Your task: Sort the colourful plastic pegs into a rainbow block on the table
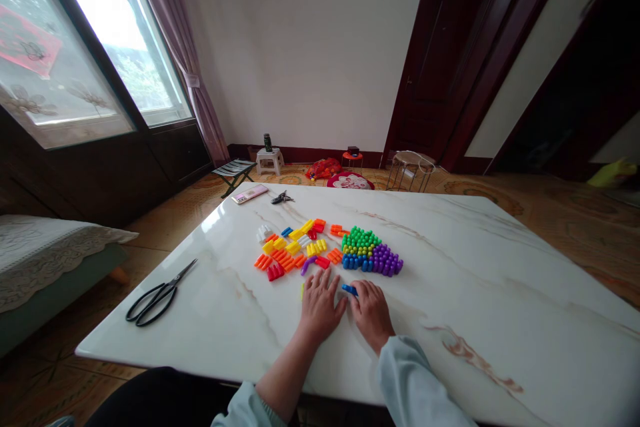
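A: Start from the left. What lies on the tabletop point(225, 327)?
B: Black-handled scissors point(171, 285), flat, tips pointing away and rightward. Near the far edge, a pinkish phone point(250, 194); just right of it, a set of keys point(283, 197).
A: And the middle?
B: Loose plastic pieces point(285, 262) in a scatter: white, orange, yellow, red, a few blue, one curved purple.
A: The left hand point(321, 307)?
B: Palm down, fingers spread, no grip seen. A yellow-green piece point(303, 289) peeks out at its outer side; the rest is hidden.
A: Further right?
B: A blue piece point(349, 289), pinched in the right hand point(372, 312), close beside the left. Beyond the hands, packed together: blue cluster point(356, 262) nearest, green cluster point(361, 239) farther back, a yellowish row point(358, 251) between them, purple cluster point(388, 260) rightmost.
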`<state>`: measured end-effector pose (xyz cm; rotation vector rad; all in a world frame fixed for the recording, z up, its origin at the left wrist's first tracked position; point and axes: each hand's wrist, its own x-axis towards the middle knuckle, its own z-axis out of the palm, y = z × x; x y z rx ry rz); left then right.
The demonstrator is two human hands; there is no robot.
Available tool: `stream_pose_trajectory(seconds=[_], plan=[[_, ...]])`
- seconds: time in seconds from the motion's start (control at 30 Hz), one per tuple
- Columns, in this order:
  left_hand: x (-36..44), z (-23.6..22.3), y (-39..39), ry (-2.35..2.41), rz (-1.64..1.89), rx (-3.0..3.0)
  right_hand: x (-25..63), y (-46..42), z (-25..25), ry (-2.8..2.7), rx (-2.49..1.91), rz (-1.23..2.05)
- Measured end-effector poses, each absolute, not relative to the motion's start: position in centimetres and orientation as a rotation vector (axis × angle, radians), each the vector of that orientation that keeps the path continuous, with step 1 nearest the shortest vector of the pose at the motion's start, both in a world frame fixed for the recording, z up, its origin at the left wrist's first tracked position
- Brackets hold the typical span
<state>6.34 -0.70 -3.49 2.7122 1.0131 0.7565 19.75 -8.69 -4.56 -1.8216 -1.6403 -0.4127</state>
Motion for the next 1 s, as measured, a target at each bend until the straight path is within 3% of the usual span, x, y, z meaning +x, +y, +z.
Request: stream_pose_trajectory(seconds=[0.2, 0.5, 1.0], plan=[[6.3, -3.3, -0.8, 1.014, 0.755, 2.713, 19.8, -8.9, -4.5, -1.596, -1.714, -0.401], [6.2, -3.1, -0.7, 1.007, 0.715, 2.720, 22.1, -6.9, -5.1, -1.403, -1.729, -0.055], [6.3, -3.2, -0.7, 1.013, 0.708, 2.710, 21.3, -7.6, -4.5, -1.379, -1.817, -0.206]])
